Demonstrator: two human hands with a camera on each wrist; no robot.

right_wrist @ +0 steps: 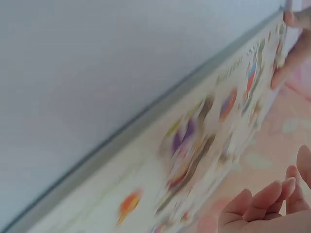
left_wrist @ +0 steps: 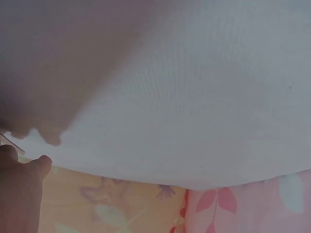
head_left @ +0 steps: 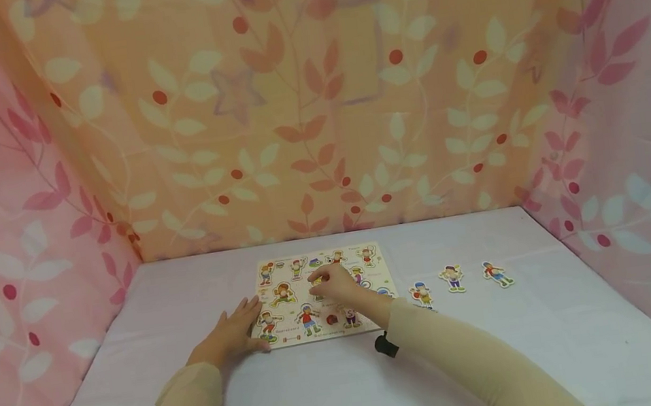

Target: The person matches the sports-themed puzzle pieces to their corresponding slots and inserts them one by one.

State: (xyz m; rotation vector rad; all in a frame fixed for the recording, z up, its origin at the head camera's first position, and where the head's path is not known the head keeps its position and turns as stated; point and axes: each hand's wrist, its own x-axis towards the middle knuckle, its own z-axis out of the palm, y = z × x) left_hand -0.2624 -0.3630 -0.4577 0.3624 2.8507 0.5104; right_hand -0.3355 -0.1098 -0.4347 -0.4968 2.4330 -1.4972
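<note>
A wooden puzzle board (head_left: 306, 340) printed with cartoon sporty children lies flat on the table. My left hand (head_left: 228, 332) rests at its left edge, fingers spread along the border and thumb near the front corner. Over the board's middle is my right hand (head_left: 336, 286), fingers bent and thumb apart from them. A figure piece (head_left: 317, 293) shows partly beneath those fingers. In the right wrist view, the bent right-hand fingers (right_wrist: 262, 201) hover beside the board (right_wrist: 146, 170), with nothing visible between them. Part of the left hand (left_wrist: 22, 189) appears at the left wrist view's edge.
Right of the board lie three loose figure pieces: one in a blue cap (head_left: 420, 295), one in a purple cap (head_left: 452, 279) and one in a red shirt (head_left: 498, 274). A white cloth (head_left: 326, 395) covers the table. Patterned curtains (head_left: 316, 129) enclose the back and sides.
</note>
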